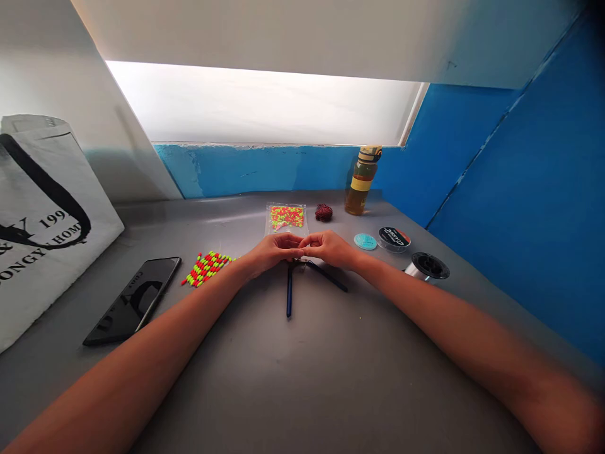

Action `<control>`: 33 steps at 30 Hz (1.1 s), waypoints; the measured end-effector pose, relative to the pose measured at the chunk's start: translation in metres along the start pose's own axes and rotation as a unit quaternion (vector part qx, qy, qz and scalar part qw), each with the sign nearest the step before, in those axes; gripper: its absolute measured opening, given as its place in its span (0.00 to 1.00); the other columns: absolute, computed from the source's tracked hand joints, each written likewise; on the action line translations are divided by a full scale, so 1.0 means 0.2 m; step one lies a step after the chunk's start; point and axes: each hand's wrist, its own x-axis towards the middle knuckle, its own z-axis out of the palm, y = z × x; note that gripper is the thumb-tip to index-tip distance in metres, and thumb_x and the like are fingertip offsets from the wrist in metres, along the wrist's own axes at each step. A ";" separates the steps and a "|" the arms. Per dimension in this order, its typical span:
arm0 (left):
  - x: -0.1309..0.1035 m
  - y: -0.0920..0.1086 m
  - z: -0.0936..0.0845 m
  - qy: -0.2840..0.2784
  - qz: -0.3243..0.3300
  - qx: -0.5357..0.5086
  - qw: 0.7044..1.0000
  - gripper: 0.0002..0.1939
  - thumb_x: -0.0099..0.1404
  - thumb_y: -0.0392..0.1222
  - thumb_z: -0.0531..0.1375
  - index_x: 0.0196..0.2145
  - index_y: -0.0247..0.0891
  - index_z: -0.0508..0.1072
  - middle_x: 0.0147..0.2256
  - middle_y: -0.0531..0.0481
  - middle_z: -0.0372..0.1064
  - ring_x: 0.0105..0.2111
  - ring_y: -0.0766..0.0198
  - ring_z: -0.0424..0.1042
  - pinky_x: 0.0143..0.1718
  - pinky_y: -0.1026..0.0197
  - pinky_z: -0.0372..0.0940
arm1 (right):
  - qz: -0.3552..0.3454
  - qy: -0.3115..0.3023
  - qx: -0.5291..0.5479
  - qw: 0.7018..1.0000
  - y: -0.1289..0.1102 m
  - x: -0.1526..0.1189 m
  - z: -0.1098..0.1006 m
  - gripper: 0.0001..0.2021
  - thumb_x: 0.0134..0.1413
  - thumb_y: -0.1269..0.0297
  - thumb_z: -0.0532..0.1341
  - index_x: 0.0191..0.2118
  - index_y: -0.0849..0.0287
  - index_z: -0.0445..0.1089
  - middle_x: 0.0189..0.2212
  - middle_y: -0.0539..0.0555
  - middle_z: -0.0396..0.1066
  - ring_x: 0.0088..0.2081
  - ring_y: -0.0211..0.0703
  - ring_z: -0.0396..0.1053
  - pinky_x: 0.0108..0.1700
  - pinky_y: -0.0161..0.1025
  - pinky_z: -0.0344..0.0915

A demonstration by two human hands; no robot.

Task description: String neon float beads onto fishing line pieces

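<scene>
My left hand (274, 252) and my right hand (329, 248) meet at the middle of the grey table, fingertips pinched close together. What they hold is too small to make out. Just below my fingers lies a tool with two dark blue handles (289, 291), spread apart and pointing toward me; its head is partly hidden by my hands. Beside my left forearm is a flat piece of red and yellow-green beads (208, 268) in rows. Behind my hands lies a clear bag of loose beads (287, 217) in the same colours.
Dark red cord (324, 212) and a bottle (362, 183) stand at the back. At right are a light blue disc (365, 241), a round black-labelled case (394, 238) and a spool (428, 267). A phone (135, 299) and white bag (51, 208) are left.
</scene>
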 end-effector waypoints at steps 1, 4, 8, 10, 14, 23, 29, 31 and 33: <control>0.00 0.00 0.00 0.001 -0.001 -0.001 1.000 0.25 0.55 0.50 0.70 0.49 0.36 0.76 0.47 0.40 0.76 0.44 0.56 0.74 0.42 0.58 0.65 | 0.000 -0.001 0.002 1.000 0.00 0.00 0.00 0.19 0.53 0.49 0.64 0.39 0.61 0.77 0.30 0.53 0.74 0.31 0.39 0.65 0.33 0.36 0.57; 0.00 0.00 0.00 0.001 -0.004 -0.005 1.000 0.26 0.55 0.50 0.70 0.49 0.36 0.76 0.47 0.40 0.76 0.44 0.56 0.74 0.42 0.57 0.65 | -0.002 0.000 0.010 1.000 0.01 0.00 0.00 0.18 0.53 0.50 0.64 0.39 0.61 0.77 0.31 0.53 0.74 0.31 0.39 0.65 0.33 0.35 0.57; 0.00 0.00 0.01 0.005 -0.004 -0.006 1.000 0.25 0.55 0.49 0.70 0.48 0.35 0.77 0.46 0.41 0.76 0.42 0.58 0.74 0.42 0.58 0.65 | -0.003 -0.002 0.009 1.000 0.02 0.00 0.00 0.17 0.53 0.51 0.64 0.39 0.62 0.77 0.30 0.52 0.74 0.30 0.38 0.64 0.31 0.35 0.56; 0.00 0.01 0.01 0.005 -0.004 -0.002 1.000 0.24 0.55 0.49 0.70 0.47 0.35 0.77 0.45 0.41 0.76 0.41 0.59 0.74 0.41 0.59 0.64 | 0.000 -0.003 0.009 1.000 0.02 0.00 0.00 0.17 0.53 0.51 0.64 0.39 0.62 0.77 0.30 0.52 0.73 0.29 0.38 0.63 0.31 0.35 0.55; 0.00 0.00 0.00 -0.001 -0.003 0.000 1.000 0.23 0.55 0.49 0.70 0.46 0.35 0.77 0.45 0.42 0.76 0.41 0.60 0.73 0.41 0.59 0.64 | 0.007 -0.004 0.010 1.000 0.01 0.00 0.00 0.18 0.52 0.50 0.65 0.38 0.62 0.77 0.28 0.52 0.72 0.28 0.37 0.61 0.30 0.35 0.53; 0.00 0.00 0.00 -0.006 0.002 0.006 1.000 0.22 0.56 0.48 0.70 0.45 0.35 0.77 0.44 0.43 0.76 0.40 0.61 0.72 0.41 0.60 0.63 | 0.010 -0.006 0.009 1.000 0.01 0.00 0.00 0.19 0.51 0.50 0.65 0.38 0.62 0.77 0.29 0.52 0.72 0.28 0.37 0.61 0.31 0.35 0.54; 0.00 0.00 0.00 -0.006 0.001 0.008 1.000 0.21 0.55 0.49 0.70 0.44 0.35 0.77 0.43 0.44 0.76 0.39 0.61 0.72 0.39 0.60 0.63 | 0.019 -0.009 -0.008 1.000 0.00 0.00 0.00 0.19 0.51 0.49 0.64 0.37 0.62 0.77 0.26 0.50 0.69 0.26 0.36 0.58 0.29 0.35 0.51; 0.00 -0.01 0.00 -0.004 0.003 0.009 1.000 0.21 0.55 0.49 0.70 0.43 0.35 0.78 0.42 0.43 0.76 0.39 0.60 0.73 0.40 0.59 0.63 | 0.023 -0.010 -0.010 1.000 -0.01 -0.01 0.00 0.19 0.51 0.49 0.64 0.37 0.62 0.77 0.26 0.50 0.69 0.26 0.36 0.58 0.29 0.35 0.52; 0.00 -0.01 0.00 -0.002 0.004 0.011 1.000 0.20 0.55 0.48 0.70 0.43 0.35 0.78 0.42 0.43 0.76 0.39 0.60 0.73 0.41 0.59 0.63 | 0.024 -0.009 -0.013 1.000 -0.01 -0.01 0.00 0.18 0.51 0.50 0.64 0.38 0.62 0.78 0.26 0.50 0.70 0.26 0.36 0.58 0.29 0.35 0.52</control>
